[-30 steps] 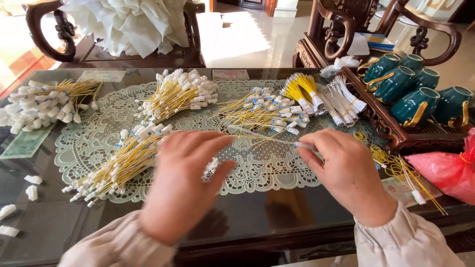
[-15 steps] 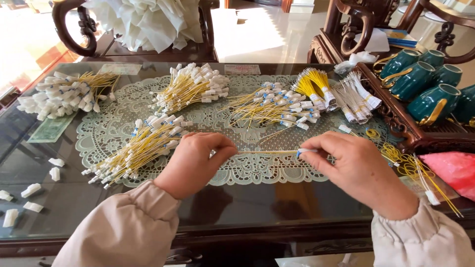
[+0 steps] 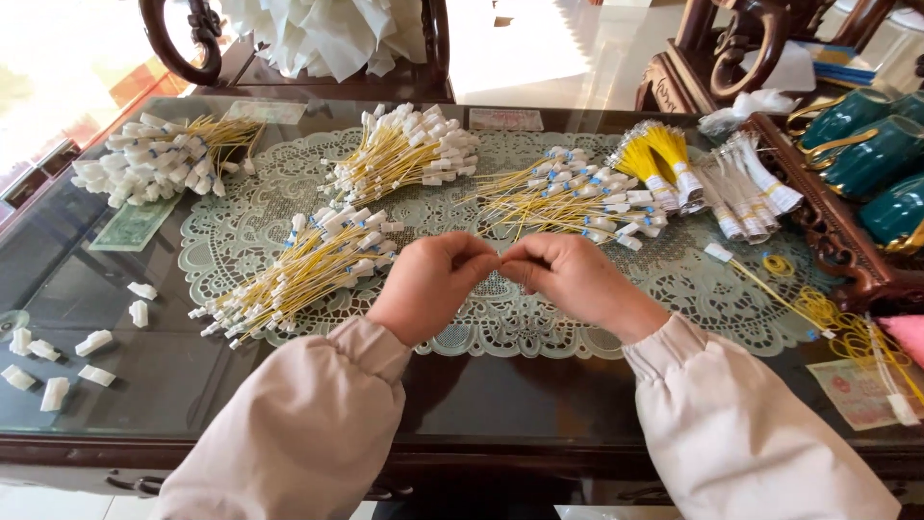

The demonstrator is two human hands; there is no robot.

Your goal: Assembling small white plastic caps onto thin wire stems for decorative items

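Your left hand (image 3: pixel 431 285) and right hand (image 3: pixel 574 279) meet fingertip to fingertip above the lace mat (image 3: pixel 500 323) near the counter's (image 3: pixel 192 385) front edge; the fingers are pinched narrow, what they hold is hidden; a yellow cable bundle (image 3: pixel 298 270) lies just left; more bundles (image 3: pixel 404 154) lie toward the far edge.

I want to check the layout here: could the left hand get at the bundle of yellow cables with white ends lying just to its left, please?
Probably yes: the left hand is right beside that bundle, with only bare lace mat between them.
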